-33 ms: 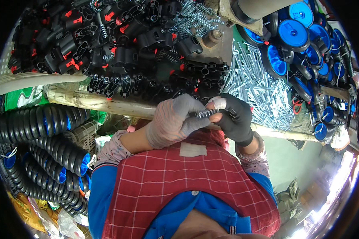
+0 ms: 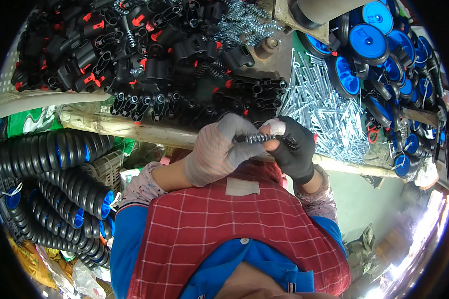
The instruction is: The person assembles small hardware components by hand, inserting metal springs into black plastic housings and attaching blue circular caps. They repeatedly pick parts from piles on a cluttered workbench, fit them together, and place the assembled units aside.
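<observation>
Above the red checked apron (image 2: 194, 214), pinching a steel coil spring (image 2: 257, 138) by its right end between thumb and fingers of the black-gloved right hand (image 2: 290, 149). Curling the pale-gloved left hand (image 2: 215, 149) around the opposite end; cannot tell whether clamped there. Past the wooden table edge (image 2: 134, 131), showing black plastic housings (image 2: 187, 48) with red tabs, long steel pins (image 2: 329, 119) rightward; farther, heaped springs (image 2: 247, 22) and blue-hubbed wheels (image 2: 366, 41).

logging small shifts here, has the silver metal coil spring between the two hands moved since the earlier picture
Yes, slightly: judged against the pale wooden bench edge, the silver metal coil spring has moved up, toward the top of the view.
</observation>
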`<action>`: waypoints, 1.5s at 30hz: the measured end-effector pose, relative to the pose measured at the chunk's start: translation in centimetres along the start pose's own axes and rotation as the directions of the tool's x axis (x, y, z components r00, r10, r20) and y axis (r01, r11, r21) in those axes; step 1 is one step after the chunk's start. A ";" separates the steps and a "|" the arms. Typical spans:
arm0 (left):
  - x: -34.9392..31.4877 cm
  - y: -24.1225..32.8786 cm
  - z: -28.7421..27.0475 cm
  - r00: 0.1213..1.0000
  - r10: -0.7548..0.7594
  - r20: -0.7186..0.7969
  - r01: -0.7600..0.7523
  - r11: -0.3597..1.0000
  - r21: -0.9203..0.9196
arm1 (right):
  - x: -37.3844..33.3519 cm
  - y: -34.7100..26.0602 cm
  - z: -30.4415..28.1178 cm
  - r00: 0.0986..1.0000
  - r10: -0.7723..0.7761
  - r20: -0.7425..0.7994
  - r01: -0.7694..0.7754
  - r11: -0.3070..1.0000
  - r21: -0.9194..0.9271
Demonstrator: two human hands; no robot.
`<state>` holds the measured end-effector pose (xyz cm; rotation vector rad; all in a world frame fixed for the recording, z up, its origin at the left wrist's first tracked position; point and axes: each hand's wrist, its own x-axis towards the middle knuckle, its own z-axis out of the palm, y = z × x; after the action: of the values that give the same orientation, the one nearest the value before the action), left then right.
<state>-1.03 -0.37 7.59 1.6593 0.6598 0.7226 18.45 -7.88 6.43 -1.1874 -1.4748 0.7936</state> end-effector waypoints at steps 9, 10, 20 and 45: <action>2.5 -1.1 -1.1 0.893 0.427 0.140 -0.448 0.875 0.186 | 0.0 0.8 0.2 0.908 0.387 0.162 -0.415 0.777 0.473; 2.6 -1.3 -1.3 0.904 0.404 0.137 -0.421 0.897 0.134 | 0.3 0.5 -0.1 0.930 0.342 0.136 -0.368 0.852 0.373; 2.4 -2.6 -1.3 0.890 0.457 0.006 -0.455 0.885 0.099 | 1.8 0.7 0.0 0.913 0.361 0.190 -0.407 0.836 0.368; 13.2 -4.4 -3.1 0.973 -0.230 -0.021 0.122 0.434 0.893 | 7.2 4.0 -4.5 0.938 0.186 -0.292 -0.213 0.975 -0.063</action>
<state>5.05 12.34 5.25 2.5200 1.2638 0.0498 24.00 -0.30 6.10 -1.4749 -1.1771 0.6606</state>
